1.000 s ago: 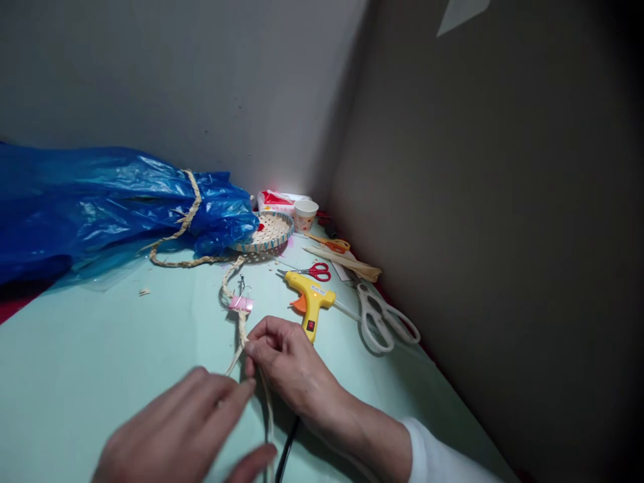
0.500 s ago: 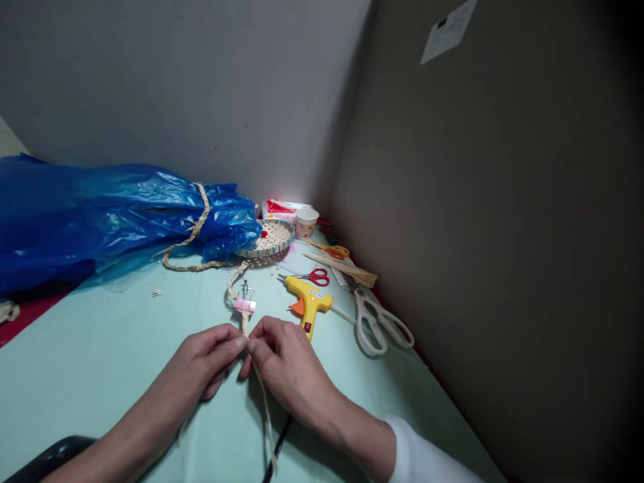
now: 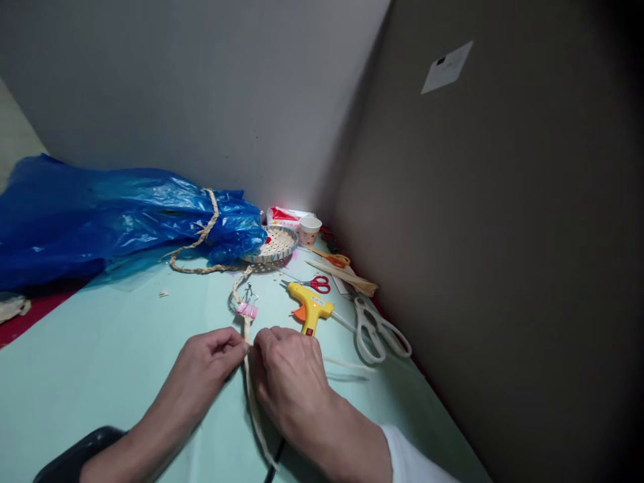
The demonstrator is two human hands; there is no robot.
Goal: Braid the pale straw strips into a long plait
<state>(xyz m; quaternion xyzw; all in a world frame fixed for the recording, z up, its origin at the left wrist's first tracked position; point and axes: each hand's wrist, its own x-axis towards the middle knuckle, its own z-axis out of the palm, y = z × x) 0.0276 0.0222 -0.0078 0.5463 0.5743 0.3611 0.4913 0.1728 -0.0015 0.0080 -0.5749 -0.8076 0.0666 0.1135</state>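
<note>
A narrow braid of pale, straw-like fibre (image 3: 247,327) runs toward me from a pink binder clip (image 3: 247,310) on the table. My left hand (image 3: 208,359) pinches the braid's near end between thumb and forefinger. Close beside it, my right hand (image 3: 296,382) is closed with its back turned up, and its fingertips are mostly hidden. From under that hand a pale strand (image 3: 349,365) sticks out to the right. Another loose strand (image 3: 256,419) hangs from the pinched point toward the table's near edge. Beyond the clip the braid curves toward a blue plastic bag (image 3: 125,218).
A yellow glue gun (image 3: 309,305) lies just past my right hand, with white-handled scissors (image 3: 369,335) to its right. Red scissors (image 3: 322,285), orange scissors (image 3: 336,259), a woven basket (image 3: 282,245) and a paper cup (image 3: 308,231) are farther back. Walls close off the back and right.
My right hand has turned over, back upward, and a strand now points out to its right. My left hand still pinches the braid. The view has shifted slightly.
</note>
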